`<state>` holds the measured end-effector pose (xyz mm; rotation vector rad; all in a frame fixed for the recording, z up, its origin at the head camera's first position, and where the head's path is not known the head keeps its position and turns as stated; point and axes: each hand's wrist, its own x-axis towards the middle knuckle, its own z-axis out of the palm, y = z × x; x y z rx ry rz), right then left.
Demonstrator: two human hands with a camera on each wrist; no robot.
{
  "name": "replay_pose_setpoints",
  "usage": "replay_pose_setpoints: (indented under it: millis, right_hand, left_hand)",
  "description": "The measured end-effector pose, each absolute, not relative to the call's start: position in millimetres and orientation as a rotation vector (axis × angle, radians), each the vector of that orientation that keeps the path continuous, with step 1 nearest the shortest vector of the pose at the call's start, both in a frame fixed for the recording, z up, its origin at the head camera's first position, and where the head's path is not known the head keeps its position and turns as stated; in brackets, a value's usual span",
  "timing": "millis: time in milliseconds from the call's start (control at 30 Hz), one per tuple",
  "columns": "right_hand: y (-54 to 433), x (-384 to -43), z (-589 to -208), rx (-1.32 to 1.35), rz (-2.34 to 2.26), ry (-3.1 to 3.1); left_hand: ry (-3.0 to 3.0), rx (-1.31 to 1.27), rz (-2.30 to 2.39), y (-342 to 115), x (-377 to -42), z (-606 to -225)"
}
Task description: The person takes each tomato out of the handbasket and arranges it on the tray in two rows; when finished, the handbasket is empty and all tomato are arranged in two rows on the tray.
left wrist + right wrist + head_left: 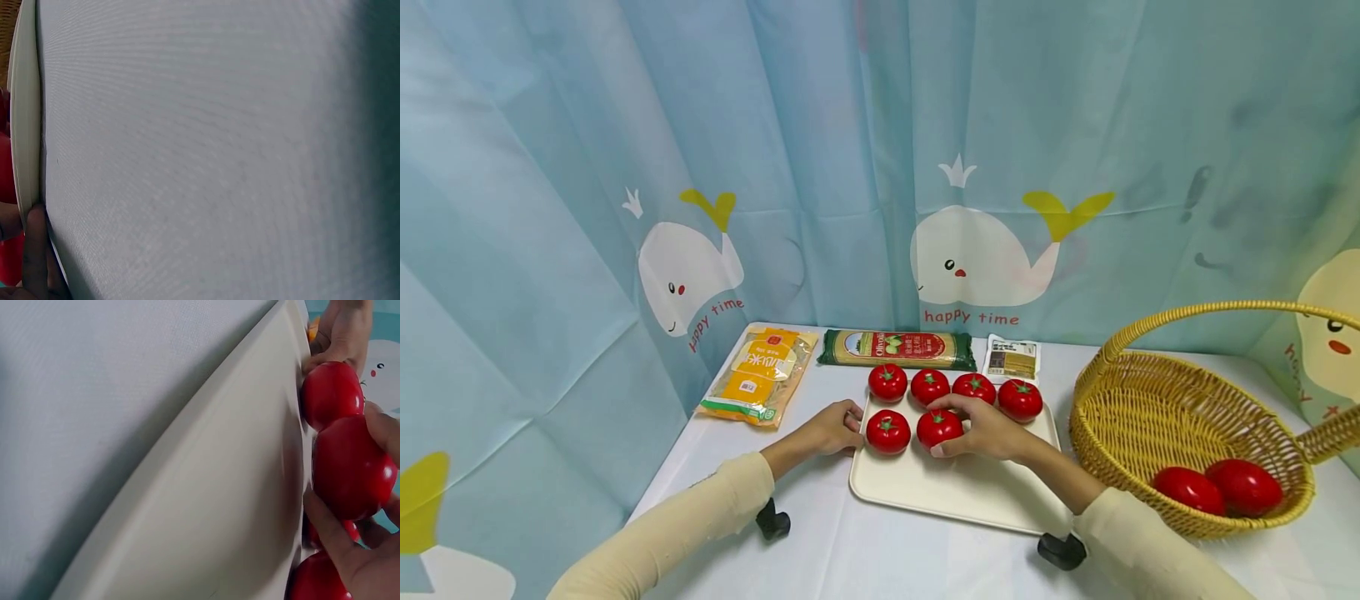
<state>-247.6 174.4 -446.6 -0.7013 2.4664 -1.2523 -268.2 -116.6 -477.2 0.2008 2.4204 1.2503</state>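
Note:
A cream tray (940, 493) bears several red tomatoes with green stems: a row at the back and two in front. My right hand (983, 430) grips the second tomato of the front row (351, 467), fingers and thumb around its sides. Touching it in the right wrist view is the front-left tomato (331, 395). At the tray's left edge, my left hand (835, 427) holds the rim, with one finger (35, 250) against its outer side in the left wrist view. Most of the left hand lies outside that view.
To the right stands a wicker basket (1138, 408) with a tall handle and two tomatoes (1246, 487) inside. Behind the tray lie a pasta packet (895, 348) and a small sachet (1012, 358). An orange-and-yellow bag (760, 375) lies back left, near the curtain (842, 167).

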Motion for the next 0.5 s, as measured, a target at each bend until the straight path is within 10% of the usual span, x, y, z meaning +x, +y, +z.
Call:
replay_pose_setpoints:
  millis: [500]
  right_hand:
    - [168.2, -248.4, -451.4, -0.752, -1.206, 2.483]
  left_hand:
    - [2.412, 0.209, 1.269, -116.4, -268.3, -477.3]
